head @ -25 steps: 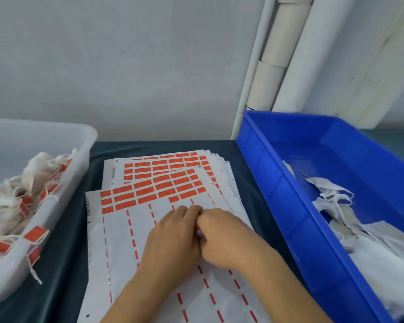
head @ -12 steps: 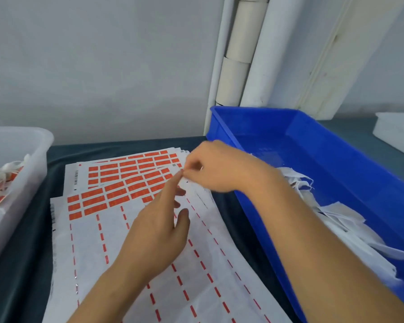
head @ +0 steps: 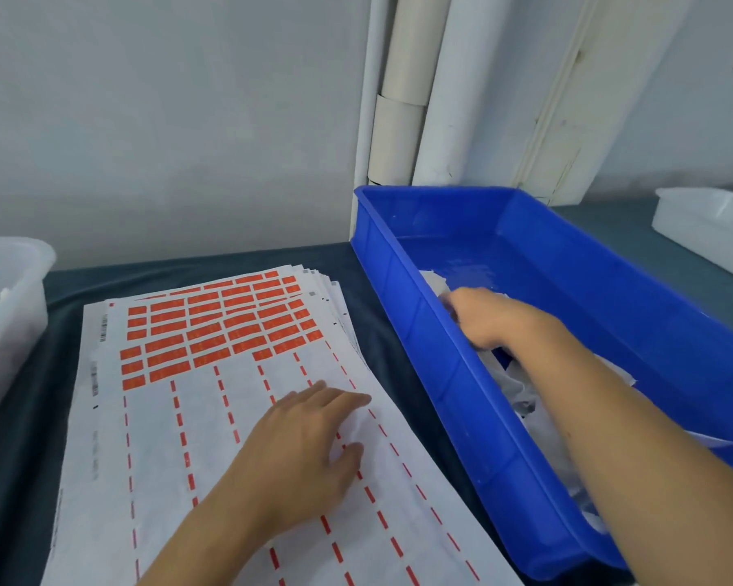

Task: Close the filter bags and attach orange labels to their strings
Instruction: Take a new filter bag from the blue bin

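Your right hand [head: 489,317] reaches into the blue bin [head: 453,374] among white filter bags [head: 521,387]; your left hand [head: 301,450] rests flat on the orange label sheets [head: 212,332].

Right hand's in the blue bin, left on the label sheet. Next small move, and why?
Probably pinch one filter bag and lift it out. The right hand is down among the bags in the blue bin, grip hidden; the left hand rests flat on the label sheet.
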Demonstrator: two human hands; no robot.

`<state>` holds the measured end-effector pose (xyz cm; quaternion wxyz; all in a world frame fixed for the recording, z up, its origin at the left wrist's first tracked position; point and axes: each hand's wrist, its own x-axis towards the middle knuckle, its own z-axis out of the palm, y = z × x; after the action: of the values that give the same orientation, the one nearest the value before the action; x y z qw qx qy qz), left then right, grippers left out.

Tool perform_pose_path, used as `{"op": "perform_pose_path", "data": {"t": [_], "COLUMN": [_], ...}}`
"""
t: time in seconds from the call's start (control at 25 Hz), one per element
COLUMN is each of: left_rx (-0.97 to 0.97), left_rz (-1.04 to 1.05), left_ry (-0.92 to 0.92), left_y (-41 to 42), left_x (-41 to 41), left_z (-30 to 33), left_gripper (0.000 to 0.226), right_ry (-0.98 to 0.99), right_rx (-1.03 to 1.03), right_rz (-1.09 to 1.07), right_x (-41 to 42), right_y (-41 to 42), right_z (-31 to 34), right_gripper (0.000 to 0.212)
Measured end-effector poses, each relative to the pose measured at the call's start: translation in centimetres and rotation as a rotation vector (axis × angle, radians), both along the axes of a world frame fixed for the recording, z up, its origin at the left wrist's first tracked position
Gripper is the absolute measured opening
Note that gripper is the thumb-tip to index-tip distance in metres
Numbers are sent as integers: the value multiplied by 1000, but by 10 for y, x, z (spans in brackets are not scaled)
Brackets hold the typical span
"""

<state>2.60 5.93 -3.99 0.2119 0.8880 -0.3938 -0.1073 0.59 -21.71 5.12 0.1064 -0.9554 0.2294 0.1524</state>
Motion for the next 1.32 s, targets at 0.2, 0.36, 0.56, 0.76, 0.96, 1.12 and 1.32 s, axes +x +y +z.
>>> {"op": "perform_pose_path", "data": {"t": [0.2, 0.36, 0.56, 0.76, 0.96, 1.12, 1.32], "left_rx": [7, 12, 14, 10, 3, -46, -227], "left_rz": [-4, -4, -8, -21, -28, -7, 132], "left_ry": [0, 0, 7, 8, 21, 46, 50], "left_y": [0, 1, 3, 3, 6, 9, 17], "left_x": [-2, -1, -2, -2, -3, -2, 1], "left_z": [-1, -2, 0, 2, 3, 3, 16], "left_gripper": [57, 57, 56, 54, 53, 49, 45], "right_ry": [-74, -103, 107, 37, -41, -183, -374], "right_rx": [-73, -33, 59, -152, -243, -314, -532], "right_rz": [27, 5, -21, 55, 60, 84, 149], "right_x": [1, 0, -13, -14, -13, -12, -3], "right_y": [2, -2, -11, -6, 7, 25, 72], "right_z": [-9, -3, 17, 32, 53, 82, 109], "right_gripper": [36, 21, 29, 31, 9, 17, 17]}}
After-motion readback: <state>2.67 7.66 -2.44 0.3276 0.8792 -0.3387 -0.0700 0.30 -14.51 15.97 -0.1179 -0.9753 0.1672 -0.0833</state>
